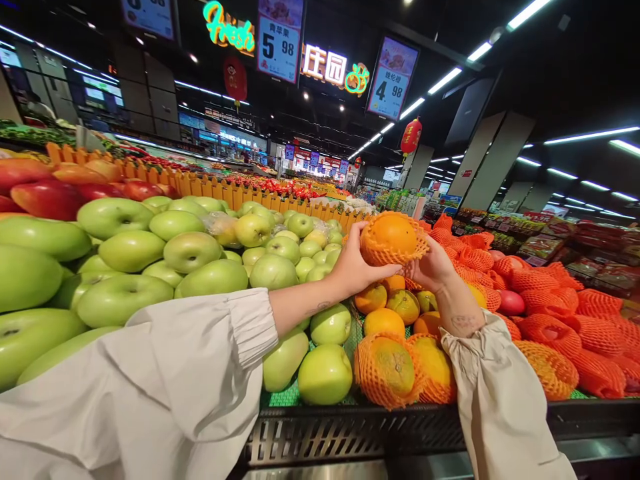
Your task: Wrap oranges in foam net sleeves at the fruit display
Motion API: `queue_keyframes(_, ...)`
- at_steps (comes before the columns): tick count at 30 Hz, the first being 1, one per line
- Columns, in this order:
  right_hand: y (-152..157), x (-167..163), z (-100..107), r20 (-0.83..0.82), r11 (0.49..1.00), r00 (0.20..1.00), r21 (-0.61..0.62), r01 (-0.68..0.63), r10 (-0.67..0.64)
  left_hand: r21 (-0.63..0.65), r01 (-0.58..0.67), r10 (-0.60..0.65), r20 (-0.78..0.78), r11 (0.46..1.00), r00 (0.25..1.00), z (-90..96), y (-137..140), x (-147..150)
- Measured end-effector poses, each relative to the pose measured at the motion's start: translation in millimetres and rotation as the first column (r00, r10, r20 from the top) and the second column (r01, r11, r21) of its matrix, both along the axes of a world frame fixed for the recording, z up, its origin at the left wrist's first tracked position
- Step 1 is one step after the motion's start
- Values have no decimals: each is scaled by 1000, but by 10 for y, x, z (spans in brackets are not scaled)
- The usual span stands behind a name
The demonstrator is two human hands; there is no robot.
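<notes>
An orange in an orange foam net (395,235) is held up between both my hands, over the display. My left hand (356,263) grips it from the left, thumb along its underside. On the other side my right hand (431,267) closes round the net; part of its fingers is hidden behind the fruit. Below lie loose oranges (384,323), and nearer the front edge sits another netted orange (393,367). Green apples (325,373) fill the left side of the display, partly under my left forearm.
Fruit in red foam nets (553,333) is heaped on the right. Red apples (47,197) lie far left. A yellow picket divider (240,195) runs behind the green apples. The black slatted front edge (350,433) is closest to me. Price signs (393,79) hang overhead.
</notes>
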State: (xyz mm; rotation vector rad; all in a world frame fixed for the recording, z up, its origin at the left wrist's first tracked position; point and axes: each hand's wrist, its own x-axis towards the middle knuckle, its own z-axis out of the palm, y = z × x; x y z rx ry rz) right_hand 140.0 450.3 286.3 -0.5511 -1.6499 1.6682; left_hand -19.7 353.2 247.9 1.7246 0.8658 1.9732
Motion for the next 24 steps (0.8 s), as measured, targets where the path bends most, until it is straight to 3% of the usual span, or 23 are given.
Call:
queue_keyframes(7,-25,-55,-16,-107,985,994,166,53,-35,-19,27,-27,-22,999,999,-5,-11,9)
queue_keyframes(11,-73,-71,-50,10,981,997,179,74,-77,-15,-24,23,-22,1000,999,-13,-18,8)
queue_keyframes(14,-59,-73,-96,124,990,990,132,47,-64,-37,-88,87,-36,995,996,-21,-26,5)
queue_keyframes(18,7,-52,-102,129,998,992,64,-16,7,-33,-168,165,-69,985,984,-20,-25,0)
queue_keyframes(22,6,-9,-24,148,981,979,-150,-120,143,-8,-199,198,-42,980,979,-21,5,-12)
queue_keyframes(24,-20,11,17,115,968,983,-223,-116,144,-2,-257,257,-26,966,966,-28,22,-20)
